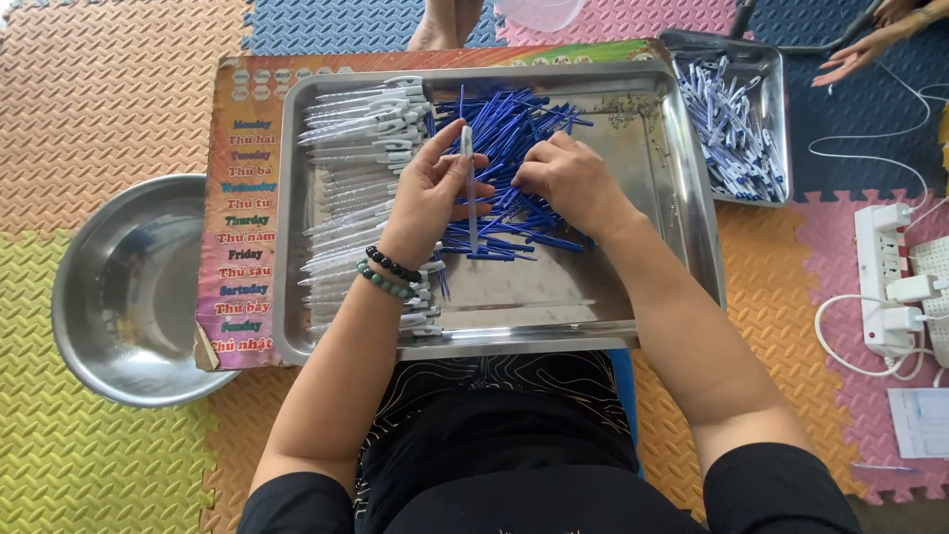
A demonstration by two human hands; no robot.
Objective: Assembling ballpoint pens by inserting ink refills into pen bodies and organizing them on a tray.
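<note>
The left hand (427, 198) pinches a clear pen barrel (468, 148) upright at frame centre, open end handy; the right hand (571, 183) closes its grip among blue refills (504, 129) heaped mid-tray (682, 198), barrels (366, 129) stacked left.

Steel tray (647, 227): plain silver-grey. Inside it, refills (514, 148) deep blue; left of them, pen barrels (361, 148) clear and white. Board (242, 227) under the tray: orange-pink, multicoloured lettering. Left of the tray, bowl (119, 297) bare silver. Floor mats (99, 89) around the tray: textured orange, yellow-green, pink and navy squares. Bracelets (388, 275) near the tray's front: black and green beads.
</note>
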